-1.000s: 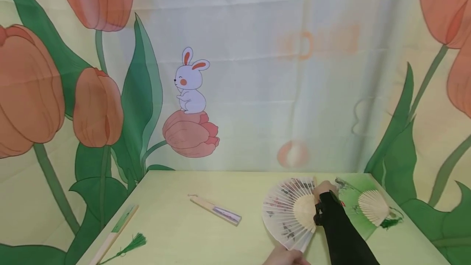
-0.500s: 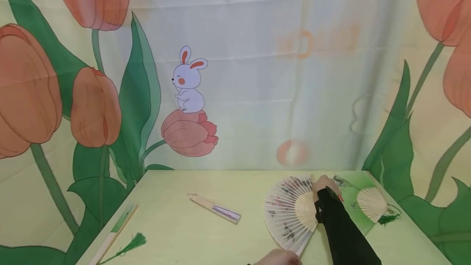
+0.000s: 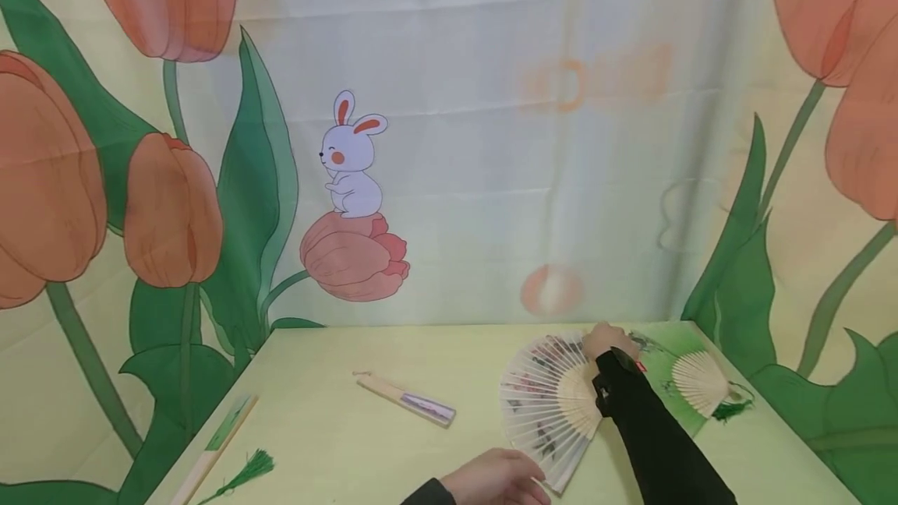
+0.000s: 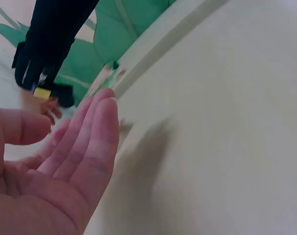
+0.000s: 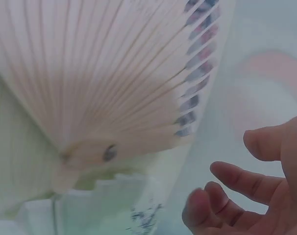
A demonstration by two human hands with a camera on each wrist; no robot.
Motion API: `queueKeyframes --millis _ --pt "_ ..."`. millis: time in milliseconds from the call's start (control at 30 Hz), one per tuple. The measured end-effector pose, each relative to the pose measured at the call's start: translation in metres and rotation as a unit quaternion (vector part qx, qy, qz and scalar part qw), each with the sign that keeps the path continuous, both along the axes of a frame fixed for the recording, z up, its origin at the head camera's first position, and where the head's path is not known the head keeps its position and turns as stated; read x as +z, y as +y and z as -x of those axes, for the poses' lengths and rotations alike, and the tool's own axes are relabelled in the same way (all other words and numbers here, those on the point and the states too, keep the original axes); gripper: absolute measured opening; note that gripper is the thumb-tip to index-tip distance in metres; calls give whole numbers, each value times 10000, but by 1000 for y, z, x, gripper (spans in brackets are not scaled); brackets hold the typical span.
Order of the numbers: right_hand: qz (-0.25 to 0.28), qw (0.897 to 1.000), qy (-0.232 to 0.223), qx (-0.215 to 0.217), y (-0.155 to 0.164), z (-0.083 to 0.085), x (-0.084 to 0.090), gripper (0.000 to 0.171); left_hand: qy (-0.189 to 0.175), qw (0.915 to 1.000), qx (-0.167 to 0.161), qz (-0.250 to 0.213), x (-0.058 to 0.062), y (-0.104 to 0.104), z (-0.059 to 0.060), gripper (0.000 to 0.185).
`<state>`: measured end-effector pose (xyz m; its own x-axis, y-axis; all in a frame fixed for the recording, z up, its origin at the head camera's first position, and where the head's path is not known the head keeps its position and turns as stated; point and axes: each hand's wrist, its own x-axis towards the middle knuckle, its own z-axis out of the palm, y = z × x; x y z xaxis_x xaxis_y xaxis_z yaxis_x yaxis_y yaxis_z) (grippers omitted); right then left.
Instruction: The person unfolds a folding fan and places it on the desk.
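Note:
A spread folding fan (image 3: 522, 404) with pale ribs and a flower print lies on the table, its ribs converging toward the right. At its upper right edge is my right hand (image 3: 609, 340); in the right wrist view its loosely bent fingers (image 5: 246, 183) stand apart from the fan (image 5: 104, 73) and hold nothing. My left hand (image 3: 494, 478) is beside the fan's lower edge. In the left wrist view, that left hand (image 4: 65, 166) shows extended fingers and a bare palm. A second spread fan, green (image 3: 691, 411), lies to the right, partly hidden by the right arm.
A folded fan with a purple print (image 3: 407, 398) lies mid-table. Another folded fan, green and wooden (image 3: 213, 446), lies along the left table edge, with a green tassel (image 3: 254, 467) beside it. A tulip-printed cloth (image 3: 456, 139) hangs behind the table (image 3: 337, 443).
My left hand has let go of the spread fan's lower edge and moved left. The right hand has loosened from its upper end and shifted slightly up. The view has turned slightly right.

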<state>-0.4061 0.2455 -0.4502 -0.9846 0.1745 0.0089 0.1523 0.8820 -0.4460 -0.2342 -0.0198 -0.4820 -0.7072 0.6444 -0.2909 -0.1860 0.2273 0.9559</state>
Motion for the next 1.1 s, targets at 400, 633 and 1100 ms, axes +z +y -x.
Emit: queueKeyframes --millis 400,633,1100 --pt "-227 9888 940 1134 -74 -18 24 23 1370 9853 861 553 41 -69 46 19" --pt "-458 9750 924 1970 -127 -31 21 24 3526 9024 492 2426 54 -92 67 14" --pt "-86 9650 353 2595 -225 -58 -2 23 4466 7824 633 4293 29 -103 82 33"
